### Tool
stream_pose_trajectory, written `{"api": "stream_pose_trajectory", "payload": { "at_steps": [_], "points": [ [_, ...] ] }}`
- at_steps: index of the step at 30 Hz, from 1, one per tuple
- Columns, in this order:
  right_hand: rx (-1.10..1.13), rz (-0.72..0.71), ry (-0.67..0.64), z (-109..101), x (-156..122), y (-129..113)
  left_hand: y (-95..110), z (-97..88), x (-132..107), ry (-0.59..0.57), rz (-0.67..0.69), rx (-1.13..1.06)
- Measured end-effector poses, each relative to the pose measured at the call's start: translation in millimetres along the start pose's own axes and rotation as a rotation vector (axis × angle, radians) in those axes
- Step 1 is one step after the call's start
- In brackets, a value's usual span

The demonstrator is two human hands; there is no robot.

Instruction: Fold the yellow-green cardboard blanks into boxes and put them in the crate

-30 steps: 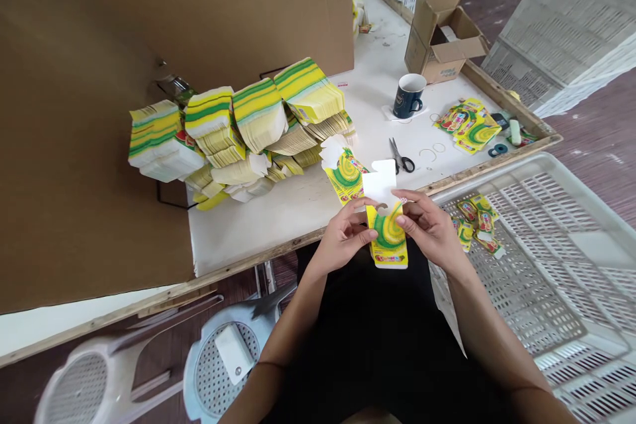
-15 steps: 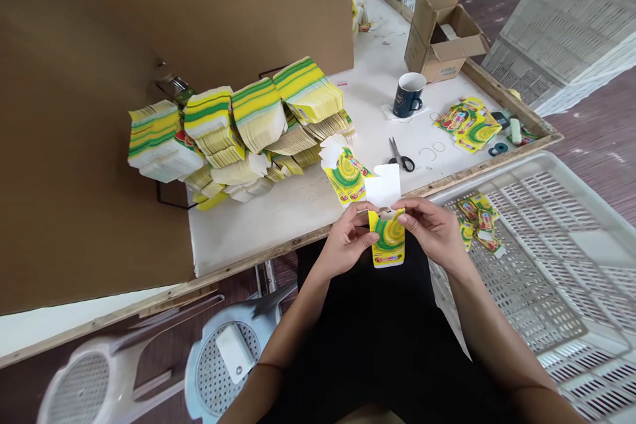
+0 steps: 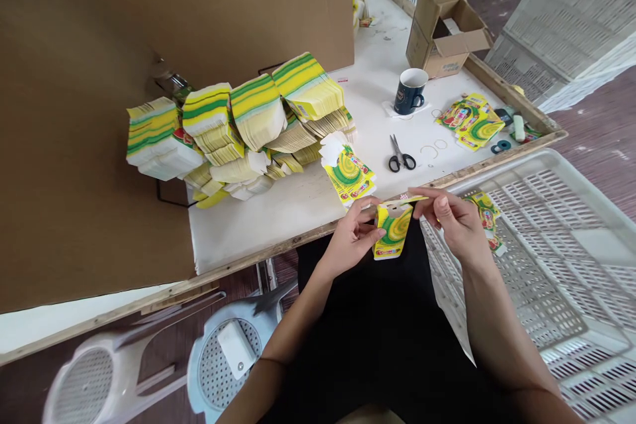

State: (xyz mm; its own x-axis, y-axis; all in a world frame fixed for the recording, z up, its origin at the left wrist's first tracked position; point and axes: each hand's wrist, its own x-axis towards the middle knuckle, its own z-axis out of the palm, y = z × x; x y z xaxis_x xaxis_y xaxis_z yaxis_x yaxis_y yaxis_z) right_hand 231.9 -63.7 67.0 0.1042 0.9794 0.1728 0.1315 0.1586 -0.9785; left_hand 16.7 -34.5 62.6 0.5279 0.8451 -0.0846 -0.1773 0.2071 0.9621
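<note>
In the head view my left hand (image 3: 352, 238) grips a small yellow-and-green printed carton (image 3: 394, 232) by its left side, thumb on the front panel. The carton's top flap (image 3: 405, 200) is bent forward and sticks out to the right above the opening. My right hand (image 3: 457, 220) is at the flap's right end, its index finger touching or very near it; the thumb stands apart from the fingers. Just beyond the carton, flat unfolded cartons (image 3: 348, 169) lie on the white table (image 3: 278, 212).
Stacked bundles of flat cartons (image 3: 258, 109) stand at left before a large cardboard sheet (image 3: 124, 26). Scissors (image 3: 401, 158), a dark mug (image 3: 410, 93), loose cartons (image 3: 472, 120) and an open cardboard box (image 3: 442, 40) are farther back. A white crate (image 3: 556, 245) holding small cartons is at right.
My right hand has let go of the carton's upper right edge and moved right. The white upright flap has folded over toward me. My left hand keeps its hold, and the carton tilts slightly.
</note>
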Motion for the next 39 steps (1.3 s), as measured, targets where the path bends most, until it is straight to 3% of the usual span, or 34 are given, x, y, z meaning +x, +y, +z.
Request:
{"api": "stream_pose_trajectory", "payload": {
  "at_steps": [3, 6, 13, 26, 32, 36, 39],
  "points": [
    [-0.042, 0.073, -0.195, -5, -1, -9, -4, 1.4, 1, 0.082, 0.013, 0.01],
    [-0.107, 0.091, -0.255, -2, -1, -12, -4, 2.8, 2, 0.095, 0.016, 0.013],
    [-0.343, 0.087, -0.059, 11, 0, -1, -2, 7.9, 2, -0.004, 0.011, 0.048],
    [-0.468, 0.046, 0.026, 24, 0, 2, -2, 9.4, 2, 0.021, 0.045, 0.052],
    [-0.22, -0.053, -0.014, 10, -1, 8, -5, 5.9, 5, 0.023, 0.079, 0.016],
    [0.096, -0.004, 0.047, 8, -2, 14, -11, 11.0, 7, 0.035, 0.074, 0.034],
    [0.167, -0.037, 0.139, 9, -5, 15, -16, 16.9, 7, 0.021, 0.103, 0.059]
  ]
}}
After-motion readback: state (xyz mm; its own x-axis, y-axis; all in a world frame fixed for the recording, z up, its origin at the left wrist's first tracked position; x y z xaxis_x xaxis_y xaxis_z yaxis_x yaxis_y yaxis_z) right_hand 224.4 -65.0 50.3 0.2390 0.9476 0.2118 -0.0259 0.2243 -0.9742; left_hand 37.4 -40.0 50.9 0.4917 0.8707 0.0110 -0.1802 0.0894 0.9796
